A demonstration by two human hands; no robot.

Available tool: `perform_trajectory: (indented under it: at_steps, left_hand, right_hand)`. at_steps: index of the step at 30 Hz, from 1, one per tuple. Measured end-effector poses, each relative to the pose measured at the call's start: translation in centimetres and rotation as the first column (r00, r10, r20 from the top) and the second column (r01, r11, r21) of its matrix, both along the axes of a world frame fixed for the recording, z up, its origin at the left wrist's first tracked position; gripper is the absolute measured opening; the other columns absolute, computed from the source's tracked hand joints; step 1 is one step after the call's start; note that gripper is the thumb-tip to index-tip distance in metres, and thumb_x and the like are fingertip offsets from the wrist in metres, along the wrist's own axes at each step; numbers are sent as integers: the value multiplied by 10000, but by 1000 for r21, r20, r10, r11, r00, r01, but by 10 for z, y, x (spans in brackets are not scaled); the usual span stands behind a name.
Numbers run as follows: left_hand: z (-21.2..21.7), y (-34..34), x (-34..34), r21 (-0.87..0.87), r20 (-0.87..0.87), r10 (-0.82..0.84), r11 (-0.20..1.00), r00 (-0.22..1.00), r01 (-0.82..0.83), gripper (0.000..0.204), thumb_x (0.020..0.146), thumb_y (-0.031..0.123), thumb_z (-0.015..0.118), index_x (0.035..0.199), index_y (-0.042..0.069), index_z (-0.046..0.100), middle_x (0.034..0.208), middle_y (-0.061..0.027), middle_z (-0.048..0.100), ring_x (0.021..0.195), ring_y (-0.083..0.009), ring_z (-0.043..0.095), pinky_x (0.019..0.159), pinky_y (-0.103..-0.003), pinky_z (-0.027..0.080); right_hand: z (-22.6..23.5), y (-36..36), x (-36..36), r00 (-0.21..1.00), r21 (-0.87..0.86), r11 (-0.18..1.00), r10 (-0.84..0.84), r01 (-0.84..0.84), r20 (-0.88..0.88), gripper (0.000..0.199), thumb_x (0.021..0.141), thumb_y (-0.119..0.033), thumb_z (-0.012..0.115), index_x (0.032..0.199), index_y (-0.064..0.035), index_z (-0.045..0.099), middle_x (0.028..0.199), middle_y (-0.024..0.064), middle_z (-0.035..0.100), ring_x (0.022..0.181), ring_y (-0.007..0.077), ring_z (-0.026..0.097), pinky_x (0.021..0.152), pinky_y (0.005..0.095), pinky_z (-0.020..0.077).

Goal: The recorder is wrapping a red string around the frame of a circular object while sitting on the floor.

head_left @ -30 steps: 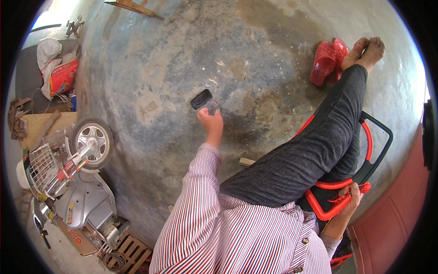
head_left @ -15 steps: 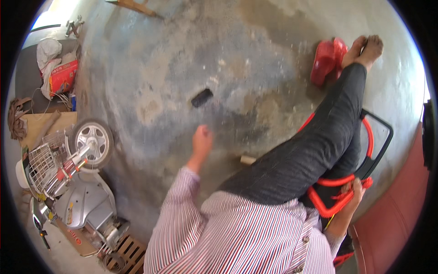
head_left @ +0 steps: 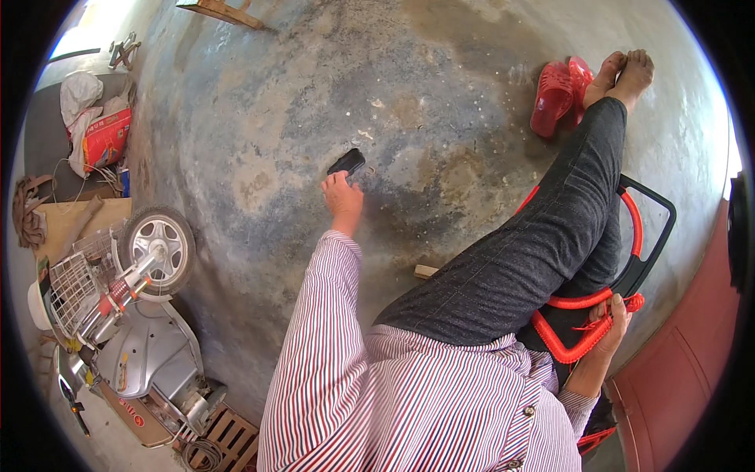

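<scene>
Fingertips of my left hand (head_left: 343, 198) curl loosely just short of the small black block (head_left: 347, 162), gripping nothing. It lies on the concrete floor (head_left: 259, 118) directly ahead, long axis slanting up to the right. My right hand (head_left: 611, 321), far off, is clenched on the red chair frame (head_left: 578, 338).

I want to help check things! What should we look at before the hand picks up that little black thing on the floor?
1. Left hand close to the small black object: ok, fingertips right at its near end.
2. Object gripped: not ok, it lies flat on the concrete floor.
3. Floor around the object free: ok, only small specks.
4. Right hand steadying: ok, it rests on the red chair frame.
5. What the object is: cannot tell.
</scene>
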State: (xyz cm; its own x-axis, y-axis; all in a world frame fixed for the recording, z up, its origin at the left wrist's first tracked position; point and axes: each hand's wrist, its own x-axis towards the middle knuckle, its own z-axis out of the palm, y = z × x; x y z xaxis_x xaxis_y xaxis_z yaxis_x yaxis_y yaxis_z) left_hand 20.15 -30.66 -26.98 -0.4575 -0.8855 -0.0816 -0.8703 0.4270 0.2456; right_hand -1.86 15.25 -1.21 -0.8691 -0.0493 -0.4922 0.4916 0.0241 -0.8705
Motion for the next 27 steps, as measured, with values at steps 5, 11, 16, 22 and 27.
perform_trajectory:
  at_steps: [5,11,16,22,27]
  left_hand:
    - [3,-12,-1,90,279,21,995,960,-48,167,759,203,678,906,147,621,1042,-46,586,1050,-269,510,863,-422,408]
    - [-1,-12,-11,36,257,-22,999,966,13,127,777,208,660,880,151,609,959,-35,590,980,-262,538,825,-437,414]
    - [5,-14,-20,-48,53,-18,999,998,21,118,773,151,656,880,144,605,931,-51,585,967,-273,546,801,-423,435]
    - [0,-13,-25,165,-5,-168,972,986,166,154,758,142,671,889,107,599,907,-77,575,900,-287,568,743,-431,465]
    - [7,-3,-48,184,145,-202,967,969,174,207,788,168,670,967,100,588,957,-83,571,916,-271,577,750,-417,469]
  right_hand:
    - [-2,1,0,1000,-9,1000,-7,7,4,212,854,-212,610,742,-62,510,601,28,508,493,89,452,465,228,359]
    - [3,-4,1,999,25,999,-42,41,15,203,856,-197,610,743,-65,506,589,25,504,494,88,454,478,221,359]
    - [17,-11,1,996,36,996,-83,84,-27,169,868,-197,601,824,-65,506,723,26,552,556,79,483,488,218,369]
    - [22,-27,-2,971,-35,976,-216,213,-101,162,881,-207,591,922,-76,504,822,17,560,617,78,519,508,213,392]
    - [2,-2,2,983,-103,978,-186,184,-10,159,879,-201,588,937,-75,509,700,7,536,561,83,499,502,220,395]
